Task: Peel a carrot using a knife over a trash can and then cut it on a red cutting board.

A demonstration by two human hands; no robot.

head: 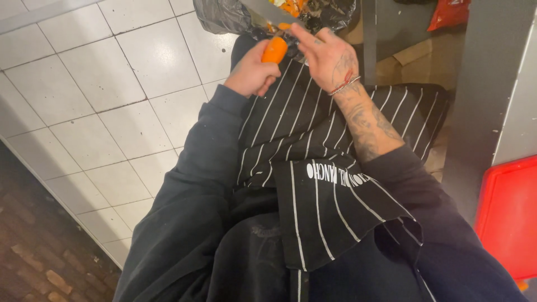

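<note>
A: The person's left hand [253, 71] is closed in a fist around 1 carrot [274, 50], holding it out over the black bin bag [224, 17].

B: So the scraps drop in. And the right hand [326, 56]?

A: It grips a knife [267, 11], index finger stretched along the blade, which meets the carrot's far end.

B: What is in the bag?

A: Orange peelings [291, 6] and darker scraps. A red tray [509, 218] sits at the right edge.

Left grip [253, 71] fisted, right grip [327, 56] half-open (forefinger extended), forearms forward
</note>
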